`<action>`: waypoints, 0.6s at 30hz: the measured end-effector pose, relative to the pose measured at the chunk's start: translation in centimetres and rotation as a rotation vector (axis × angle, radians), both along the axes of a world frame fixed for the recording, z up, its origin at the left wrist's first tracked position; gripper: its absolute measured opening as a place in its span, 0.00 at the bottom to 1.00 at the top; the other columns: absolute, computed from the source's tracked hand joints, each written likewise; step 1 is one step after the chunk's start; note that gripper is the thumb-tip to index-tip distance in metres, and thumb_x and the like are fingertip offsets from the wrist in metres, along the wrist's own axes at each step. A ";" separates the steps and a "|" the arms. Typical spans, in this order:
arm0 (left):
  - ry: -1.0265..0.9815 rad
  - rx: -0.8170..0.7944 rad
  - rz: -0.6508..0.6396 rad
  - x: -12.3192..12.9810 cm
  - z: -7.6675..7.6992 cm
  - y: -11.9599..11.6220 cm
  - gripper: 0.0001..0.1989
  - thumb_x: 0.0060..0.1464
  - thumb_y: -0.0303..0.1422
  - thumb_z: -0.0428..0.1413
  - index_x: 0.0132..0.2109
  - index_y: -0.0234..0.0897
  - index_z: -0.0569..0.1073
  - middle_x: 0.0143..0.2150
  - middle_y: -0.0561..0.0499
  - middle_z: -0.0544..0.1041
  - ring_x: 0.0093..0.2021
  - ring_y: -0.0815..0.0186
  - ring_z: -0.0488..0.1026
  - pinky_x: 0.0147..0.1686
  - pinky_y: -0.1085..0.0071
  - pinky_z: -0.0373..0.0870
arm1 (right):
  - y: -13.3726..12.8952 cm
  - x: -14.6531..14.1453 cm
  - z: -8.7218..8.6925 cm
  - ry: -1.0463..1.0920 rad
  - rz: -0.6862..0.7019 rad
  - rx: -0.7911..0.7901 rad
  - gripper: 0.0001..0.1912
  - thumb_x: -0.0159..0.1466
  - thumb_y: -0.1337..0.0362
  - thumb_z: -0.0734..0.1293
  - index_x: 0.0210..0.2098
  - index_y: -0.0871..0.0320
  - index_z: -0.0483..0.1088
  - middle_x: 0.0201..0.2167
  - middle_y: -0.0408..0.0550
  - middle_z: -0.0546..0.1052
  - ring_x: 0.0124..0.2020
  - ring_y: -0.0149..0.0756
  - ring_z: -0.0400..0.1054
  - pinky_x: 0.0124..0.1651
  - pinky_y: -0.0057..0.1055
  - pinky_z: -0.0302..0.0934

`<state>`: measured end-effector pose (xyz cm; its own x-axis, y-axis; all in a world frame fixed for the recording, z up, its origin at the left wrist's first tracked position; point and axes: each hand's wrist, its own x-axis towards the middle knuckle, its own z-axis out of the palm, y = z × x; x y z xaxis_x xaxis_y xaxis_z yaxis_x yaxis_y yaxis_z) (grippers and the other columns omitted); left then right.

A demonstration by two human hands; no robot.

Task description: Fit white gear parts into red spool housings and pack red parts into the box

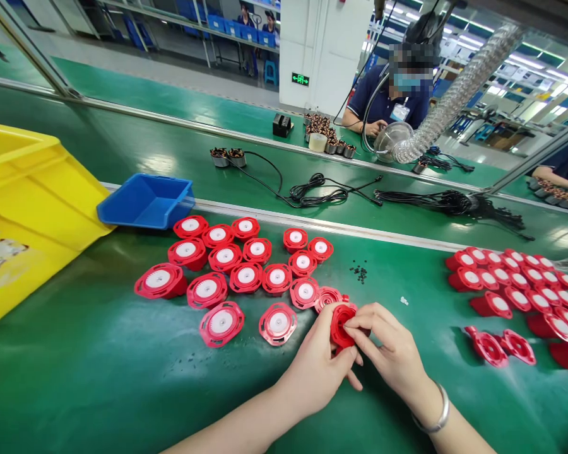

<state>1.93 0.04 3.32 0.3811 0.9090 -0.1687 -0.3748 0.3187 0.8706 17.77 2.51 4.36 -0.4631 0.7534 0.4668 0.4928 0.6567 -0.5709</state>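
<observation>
My left hand [319, 359] is wrapped round a red plastic housing [343, 325], its round hollow side turned up toward me. The fingertips of my right hand [390, 350] are pinched together inside that hollow; whatever they hold, if anything, is hidden. Just behind the housing lies another red part [328, 297] with ringed grooves, partly covered by my hand. To the left stand several red housings with white ribbed discs [246, 275] on them. Small black pieces [359, 272] are scattered beyond my hands, and a few tiny white pieces [404, 301] lie to their right.
A yellow bin [38, 208] and a blue tray [146, 202] stand at left. More red housings [515, 277] fill the right side, near loose red parts [500, 347]. Behind a metal rail lie black cables [322, 191] and copper-wound cores [228, 157]. A co-worker [392, 94] sits opposite.
</observation>
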 end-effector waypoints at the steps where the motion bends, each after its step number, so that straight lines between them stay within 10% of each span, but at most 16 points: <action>1: -0.001 -0.002 -0.002 0.0 -0.1 0.0 0.19 0.51 0.26 0.54 0.51 0.38 0.62 0.41 0.51 0.65 0.36 0.68 0.70 0.24 0.74 0.78 | -0.2 0.1 -0.2 -0.023 0.005 0.025 0.07 0.68 0.71 0.65 0.44 0.55 0.72 0.35 0.47 0.74 0.36 0.32 0.72 0.38 0.27 0.70; 12: 0.179 0.110 -0.011 0.1 -1.3 -0.3 0.22 0.55 0.22 0.51 0.56 0.39 0.61 0.53 0.45 0.64 0.35 0.70 0.74 0.29 0.67 0.81 | -1.9 1.4 -0.9 -0.354 0.060 0.260 0.23 0.68 0.75 0.63 0.62 0.65 0.62 0.44 0.60 0.74 0.41 0.42 0.70 0.39 0.39 0.70; 18: 0.090 0.114 -0.065 0.1 -1.1 -0.1 0.22 0.58 0.26 0.52 0.58 0.39 0.60 0.50 0.46 0.66 0.37 0.68 0.74 0.32 0.67 0.82 | -2.8 1.8 -1.8 -0.167 0.029 0.192 0.26 0.67 0.79 0.61 0.64 0.63 0.60 0.47 0.59 0.71 0.46 0.39 0.69 0.43 0.34 0.71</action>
<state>2.00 -0.10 2.25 0.4278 0.8981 -0.1018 -0.2750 0.2366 0.9319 19.58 -0.25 2.58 -0.5661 0.6436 0.5150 0.5493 0.7604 -0.3464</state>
